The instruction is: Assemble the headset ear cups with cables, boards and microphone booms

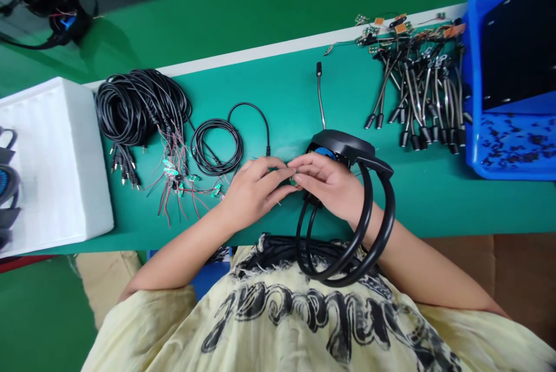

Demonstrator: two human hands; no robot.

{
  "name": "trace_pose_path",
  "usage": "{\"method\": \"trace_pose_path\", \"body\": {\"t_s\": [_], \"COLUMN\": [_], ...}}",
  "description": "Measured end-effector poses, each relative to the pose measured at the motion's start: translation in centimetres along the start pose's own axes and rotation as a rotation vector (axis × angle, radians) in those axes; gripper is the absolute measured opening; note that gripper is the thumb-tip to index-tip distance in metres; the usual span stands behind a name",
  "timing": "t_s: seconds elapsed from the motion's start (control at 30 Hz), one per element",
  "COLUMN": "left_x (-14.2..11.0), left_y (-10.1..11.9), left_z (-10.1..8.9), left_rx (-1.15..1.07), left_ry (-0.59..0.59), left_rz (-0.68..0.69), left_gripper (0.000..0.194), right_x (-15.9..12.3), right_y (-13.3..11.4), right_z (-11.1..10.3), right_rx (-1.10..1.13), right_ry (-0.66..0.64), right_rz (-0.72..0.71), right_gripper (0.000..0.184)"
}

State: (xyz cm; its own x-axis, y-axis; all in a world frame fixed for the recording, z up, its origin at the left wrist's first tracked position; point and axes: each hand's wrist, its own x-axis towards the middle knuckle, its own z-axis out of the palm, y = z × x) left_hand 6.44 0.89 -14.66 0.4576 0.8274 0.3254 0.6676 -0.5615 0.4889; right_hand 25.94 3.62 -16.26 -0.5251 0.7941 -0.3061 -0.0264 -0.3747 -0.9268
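The left hand (pixel 254 186) and right hand (pixel 325 183) were together over the green table mat (pixel 295 99), their fingertips (pixel 284 174) meeting around a small green circuit board (pixel 293 181), mostly hidden between them. The right hand lay against a black headset (pixel 343 146), which sat on the mat just beyond it, with a blue patch showing at the ear cup. The headset's curved black loops (pixel 373 233) ran down past the right wrist toward the person's chest.

To the far side of the hands, a single microphone stalk (pixel 320 94) lay alone on the mat. Further right was a heap of similar stalks (pixel 421 94), with small boards and orange tape at their far ends, by the table's white far edge. A blue plastic bin (pixel 473 88) stood at the right, holding a black panel (pixel 516 42) and dark scraps.

To the left lay a small coil of black cable (pixel 217 146) and a large coil of black cable (pixel 139 105). Near them were green boards with thin red wires (pixel 174 178). A white foam block (pixel 56 163) sat at the far left, and a black headset with a blue mark (pixel 47 13) lay beyond the table. The person's pale yellow shirt (pixel 269 325) bore large black lettering, too stylised to read.
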Motion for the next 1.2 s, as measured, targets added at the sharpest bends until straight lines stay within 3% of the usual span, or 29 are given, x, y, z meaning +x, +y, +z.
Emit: {"method": "trace_pose_path", "body": {"t_s": [0.23, 0.4, 0.53, 0.63, 0.77, 0.83, 0.9, 1.0, 1.07, 1.2], "left_x": [-0.3, 0.6, 2.7, 4.2, 4.8, 4.6, 4.4, 4.6, 4.9, 5.1], "left_y": [0.0, 0.9, 1.7, 1.8, 1.3, 1.1, 1.1, 1.4, 1.6, 1.7], "left_z": [0.2, 1.1, 1.8, 3.0, 5.9, 7.1, 7.6, 7.3, 7.0, 7.1], "left_rx": [-0.026, -0.084, -0.184, -0.106, 0.055, 0.114, 0.139, 0.104, 0.056, -0.028], "left_ry": [-0.057, -0.103, -0.139, -0.167, -0.197, -0.194, -0.189, -0.277, -0.319, -0.238], "left_rz": [0.042, 0.041, -0.033, 0.005, 0.104, 0.109, 0.093, 0.046, 0.019, 0.019], "left_gripper": [0.031, 0.027, 0.022, 0.022, 0.023, 0.025, 0.027, 0.027, 0.026, 0.025], "right_x": [-0.6, -2.8, -5.3, -6.2, -5.5, -4.8, -4.1, -3.1, -2.4, -1.3], "right_y": [0.6, 1.4, 0.9, 0.6, 0.4, 0.0, -0.7, -2.0, -2.7, -2.9], "right_z": [0.4, -0.1, -2.0, -4.1, -5.8, -6.2, -6.5, -7.0, -7.4, -8.1], "right_rx": [-0.083, -0.195, -0.695, -1.060, -1.168, -1.138, -1.163, -1.274, -1.290, -1.196], "right_ry": [0.075, 0.183, 0.351, 0.474, 0.533, 0.588, 0.557, 0.443, 0.453, 0.457], "right_rz": [0.003, -0.063, -0.151, -0.235, -0.255, -0.206, -0.196, -0.277, -0.320, -0.304], "right_gripper": [0.022, 0.030, 0.030, 0.028, 0.019, 0.025, 0.036, 0.034, 0.035, 0.036]}}
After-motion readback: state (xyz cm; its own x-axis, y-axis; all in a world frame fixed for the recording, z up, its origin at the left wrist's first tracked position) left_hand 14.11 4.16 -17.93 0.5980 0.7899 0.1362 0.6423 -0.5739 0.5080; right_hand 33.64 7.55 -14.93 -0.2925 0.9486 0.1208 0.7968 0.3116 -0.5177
